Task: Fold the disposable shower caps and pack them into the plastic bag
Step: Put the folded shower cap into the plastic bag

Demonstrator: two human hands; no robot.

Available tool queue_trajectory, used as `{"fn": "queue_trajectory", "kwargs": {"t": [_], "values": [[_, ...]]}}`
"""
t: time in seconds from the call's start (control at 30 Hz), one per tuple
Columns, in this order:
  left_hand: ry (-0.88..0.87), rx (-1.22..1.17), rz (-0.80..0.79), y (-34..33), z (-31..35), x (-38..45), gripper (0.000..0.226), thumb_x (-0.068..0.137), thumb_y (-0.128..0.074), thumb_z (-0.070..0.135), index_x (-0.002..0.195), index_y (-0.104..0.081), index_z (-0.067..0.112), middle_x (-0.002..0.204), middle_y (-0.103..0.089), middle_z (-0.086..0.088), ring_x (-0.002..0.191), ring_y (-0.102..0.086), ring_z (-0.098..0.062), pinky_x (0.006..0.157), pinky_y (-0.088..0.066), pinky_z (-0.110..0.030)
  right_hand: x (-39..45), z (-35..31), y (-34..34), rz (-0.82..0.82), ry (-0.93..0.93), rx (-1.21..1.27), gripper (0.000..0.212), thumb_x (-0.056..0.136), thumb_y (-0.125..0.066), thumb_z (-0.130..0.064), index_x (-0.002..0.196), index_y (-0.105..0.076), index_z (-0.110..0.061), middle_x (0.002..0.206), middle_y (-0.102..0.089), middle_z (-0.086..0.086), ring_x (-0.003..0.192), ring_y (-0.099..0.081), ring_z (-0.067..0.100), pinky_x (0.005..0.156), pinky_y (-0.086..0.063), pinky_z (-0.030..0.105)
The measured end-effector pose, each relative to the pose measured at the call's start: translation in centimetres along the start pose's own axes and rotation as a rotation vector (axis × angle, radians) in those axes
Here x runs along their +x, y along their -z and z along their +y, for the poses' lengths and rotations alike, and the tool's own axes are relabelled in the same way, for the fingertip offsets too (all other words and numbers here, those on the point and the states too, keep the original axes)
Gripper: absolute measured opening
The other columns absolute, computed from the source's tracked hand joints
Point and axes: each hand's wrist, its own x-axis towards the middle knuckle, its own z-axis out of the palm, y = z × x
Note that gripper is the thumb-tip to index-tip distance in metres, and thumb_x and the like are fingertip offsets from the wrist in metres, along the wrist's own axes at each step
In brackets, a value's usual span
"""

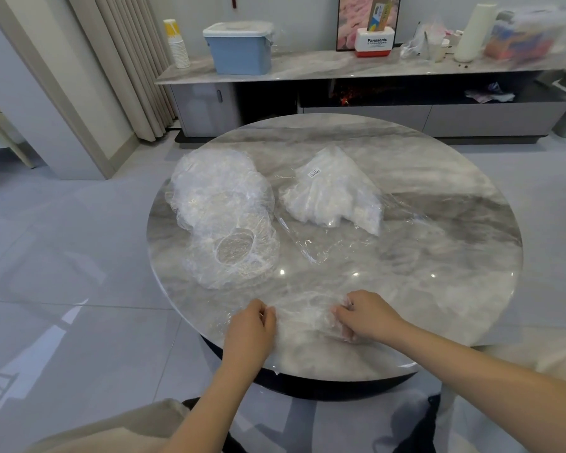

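From the head view, a round marble-patterned table (438, 223) fills the middle of the scene. At its near edge, a single clear shower cap (304, 317) lies crumpled on the tabletop, stretched between both hands. The left hand (252, 325) has its fingers curled in, pinching the cap's left end; the right hand (366, 317) likewise has its fingers curled round the cap's right end, with film bunched over the knuckles. Both forearms reach in from the bottom of the frame.

On the left part of the table sits a loose pile of unfolded shower caps (221, 217), overlapping one another; the nearest one shows its elastic opening as an oval ring. To the right of the pile, well apart from the hands, lies the clear plastic bag (332, 194), with a white label near its far end and a mass of white folded caps already inside; its open, empty end spreads flat on the table toward the person.

Behind the table runs a low cabinet with a marble-look top (307, 65). On it stand a stack of paper cups (177, 44), a blue lidded storage box (239, 49), a red-and-white Panasonic box (374, 44), a white paper roll (474, 32) and a blurred clear packet with orange and blue contents (526, 37). The floor is pale glossy tile (62, 256).
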Motion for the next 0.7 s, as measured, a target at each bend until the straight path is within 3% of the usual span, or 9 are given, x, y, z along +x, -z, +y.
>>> {"fn": "queue_trajectory", "kwargs": {"t": [0.1,0.17,0.23,0.3,0.43,0.5,0.6,0.7], "values": [[-0.102,0.250,0.075,-0.7,0.0,0.3,0.024,0.100,-0.040,0.029,0.080,-0.044,0.016,0.061,-0.044,0.007,0.051,-0.040,-0.009,0.045,-0.025,-0.018,-0.2,0.3,-0.5,0.087,-0.033,-0.079,0.030,0.094,-0.051,-0.031,0.069,-0.040,-0.019,0.058,-0.055,-0.007,0.055,-0.057,0.013,0.053,-0.039,0.023],[-0.195,0.420,0.114,-1.1,-0.1,0.4,0.020,0.093,-0.057,0.028,0.081,-0.049,0.013,0.059,-0.045,0.006,0.044,-0.034,-0.010,0.039,-0.016,-0.019,-0.4,0.3,-0.8,0.133,0.004,-0.213,0.022,0.095,-0.049,-0.035,0.082,-0.040,-0.019,0.070,-0.051,-0.007,0.068,-0.053,0.016,0.058,-0.036,0.028],[-0.271,0.543,0.152,-1.4,-0.2,0.6,0.028,0.071,-0.081,0.021,0.070,-0.054,0.010,0.049,-0.038,0.006,0.034,-0.020,-0.009,0.038,0.000,-0.015,-0.6,0.2,-1.0,0.160,0.037,-0.319,0.021,0.097,-0.045,-0.038,0.095,-0.038,-0.019,0.082,-0.051,-0.006,0.073,-0.049,0.016,0.062,-0.034,0.029],[-0.275,0.530,0.202,-1.5,-0.7,0.9,0.033,0.063,-0.085,0.017,0.065,-0.053,0.009,0.048,-0.033,0.006,0.033,-0.016,-0.009,0.042,0.004,-0.011,-0.6,0.1,-0.8,0.194,0.053,-0.329,0.024,0.096,-0.047,-0.038,0.107,-0.039,-0.019,0.096,-0.051,-0.005,0.077,-0.049,0.015,0.064,-0.034,0.028],[-0.254,0.476,0.206,-1.8,-1.0,1.2,0.035,0.068,-0.084,0.019,0.068,-0.050,0.011,0.053,-0.046,0.002,0.033,-0.028,-0.011,0.037,-0.002,-0.013,-0.3,0.6,-0.7,0.202,0.204,-0.279,0.044,0.092,-0.054,-0.021,0.132,-0.037,-0.026,0.122,-0.041,-0.002,0.105,-0.045,0.015,0.075,-0.041,0.024],[-0.281,0.442,0.244,-1.9,-1.0,1.4,0.031,0.067,-0.084,0.017,0.072,-0.054,0.011,0.060,-0.051,0.001,0.040,-0.041,-0.014,0.034,-0.016,-0.016,-0.4,0.6,-0.8,0.164,0.270,-0.256,0.049,0.090,-0.051,-0.010,0.133,-0.038,-0.029,0.123,-0.041,-0.003,0.111,-0.041,0.015,0.080,-0.044,0.026],[-0.377,0.448,0.339,-2.0,-0.8,1.3,0.029,0.065,-0.082,0.014,0.086,-0.063,0.008,0.079,-0.060,-0.007,0.064,-0.057,-0.024,0.050,-0.045,-0.032,-0.5,0.2,-0.7,0.103,0.249,-0.216,0.039,0.089,-0.047,-0.010,0.125,-0.038,-0.024,0.108,-0.046,-0.003,0.097,-0.050,0.018,0.076,-0.047,0.033],[-0.455,0.397,0.372,-2.4,0.0,0.6,0.035,0.065,-0.078,0.011,0.096,-0.061,0.010,0.094,-0.060,-0.009,0.081,-0.055,-0.026,0.066,-0.047,-0.037,-0.5,0.2,-0.8,0.107,0.214,-0.141,0.021,0.089,-0.045,-0.009,0.106,-0.036,-0.020,0.083,-0.044,-0.006,0.069,-0.050,0.018,0.062,-0.040,0.032]]}}
